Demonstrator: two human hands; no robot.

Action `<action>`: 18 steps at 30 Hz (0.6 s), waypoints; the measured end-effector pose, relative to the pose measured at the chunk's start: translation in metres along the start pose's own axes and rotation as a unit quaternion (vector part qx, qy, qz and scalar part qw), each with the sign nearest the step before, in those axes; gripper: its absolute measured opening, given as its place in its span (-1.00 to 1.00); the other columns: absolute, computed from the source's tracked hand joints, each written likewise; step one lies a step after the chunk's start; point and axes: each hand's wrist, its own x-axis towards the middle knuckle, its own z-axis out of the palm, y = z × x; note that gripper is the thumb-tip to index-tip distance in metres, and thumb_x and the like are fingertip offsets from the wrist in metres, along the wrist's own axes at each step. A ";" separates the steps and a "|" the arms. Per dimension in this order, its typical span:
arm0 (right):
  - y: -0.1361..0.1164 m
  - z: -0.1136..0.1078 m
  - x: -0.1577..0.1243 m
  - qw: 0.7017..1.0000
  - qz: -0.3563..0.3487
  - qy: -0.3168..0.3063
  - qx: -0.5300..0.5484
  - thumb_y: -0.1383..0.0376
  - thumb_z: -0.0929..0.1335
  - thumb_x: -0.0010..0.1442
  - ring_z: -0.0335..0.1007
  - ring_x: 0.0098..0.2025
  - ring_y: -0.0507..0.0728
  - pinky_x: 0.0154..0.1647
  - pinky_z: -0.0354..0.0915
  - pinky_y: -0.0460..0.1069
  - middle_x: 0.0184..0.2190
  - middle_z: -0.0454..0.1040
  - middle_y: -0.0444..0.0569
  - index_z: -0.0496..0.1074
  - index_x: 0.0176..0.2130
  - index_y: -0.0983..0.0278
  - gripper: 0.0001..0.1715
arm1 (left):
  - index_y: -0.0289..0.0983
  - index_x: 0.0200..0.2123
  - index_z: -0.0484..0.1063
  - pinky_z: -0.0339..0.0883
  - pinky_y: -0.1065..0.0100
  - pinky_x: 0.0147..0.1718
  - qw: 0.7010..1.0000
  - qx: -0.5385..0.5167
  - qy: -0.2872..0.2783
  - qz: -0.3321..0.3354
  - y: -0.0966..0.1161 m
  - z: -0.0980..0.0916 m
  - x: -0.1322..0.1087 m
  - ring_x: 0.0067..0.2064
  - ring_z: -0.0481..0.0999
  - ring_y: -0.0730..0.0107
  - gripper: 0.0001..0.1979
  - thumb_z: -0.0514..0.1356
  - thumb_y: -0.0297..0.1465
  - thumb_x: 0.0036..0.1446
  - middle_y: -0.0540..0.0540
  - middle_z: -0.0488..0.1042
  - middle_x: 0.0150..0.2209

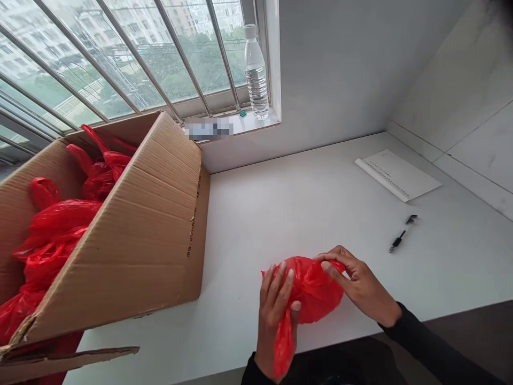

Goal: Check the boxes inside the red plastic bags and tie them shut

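A red plastic bag [316, 294], knotted in the middle and bulging with contents I cannot see, rests near the front edge of the white table. My left hand [274, 310] is against its left side, fingers together, with one bag handle hanging down over the palm by the thumb. At the upper right of the bag, my right hand [352, 275] pinches the other end of the plastic between thumb and fingers.
Left of me stands an open cardboard box [148, 230] holding several red bags [64, 219]. A water bottle [256, 80] is on the windowsill. A pen [403, 234] and a notepad [398, 174] lie on the right of the white table [256, 208].
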 end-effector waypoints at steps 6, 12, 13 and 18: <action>0.025 0.029 -0.010 0.990 -0.099 0.009 -0.099 0.10 0.19 0.49 0.22 0.33 0.16 0.41 0.19 0.16 0.22 0.31 -0.05 0.40 0.23 -0.08 -0.59 | -0.04 0.45 0.11 0.20 -0.04 0.36 0.997 0.061 -0.021 0.034 -0.015 0.027 -0.003 0.45 0.18 0.10 -0.38 0.08 -0.52 0.41 -0.08 0.27 0.41; 0.028 0.031 -0.009 0.992 -0.078 0.052 -0.088 0.05 0.18 0.48 0.32 0.32 0.15 0.37 0.29 0.08 0.26 0.40 -0.09 0.39 0.22 -0.03 -0.57 | -0.10 0.42 0.19 0.27 0.01 0.33 0.995 0.056 0.055 0.060 -0.025 0.029 -0.007 0.38 0.32 0.15 -0.50 0.01 -0.37 0.47 -0.13 0.44 0.30; 0.027 0.029 -0.009 0.993 -0.061 0.061 -0.075 0.02 0.19 0.47 0.33 0.31 0.15 0.35 0.31 0.05 0.26 0.42 -0.10 0.40 0.22 -0.02 -0.55 | -0.11 0.41 0.22 0.28 0.02 0.31 0.994 0.052 0.069 0.060 -0.024 0.027 -0.006 0.34 0.38 0.16 -0.52 -0.03 -0.33 0.49 -0.15 0.49 0.25; 0.040 0.019 -0.007 0.998 -0.013 0.063 0.019 -0.13 0.29 0.33 0.51 0.19 0.23 0.11 0.51 -0.04 0.14 0.57 -0.10 0.50 0.10 -0.02 -0.52 | -0.13 0.27 0.40 0.40 0.08 0.23 0.991 0.049 0.109 0.057 -0.010 0.019 -0.002 0.16 0.56 0.17 -0.54 -0.08 -0.16 0.48 -0.16 0.63 0.06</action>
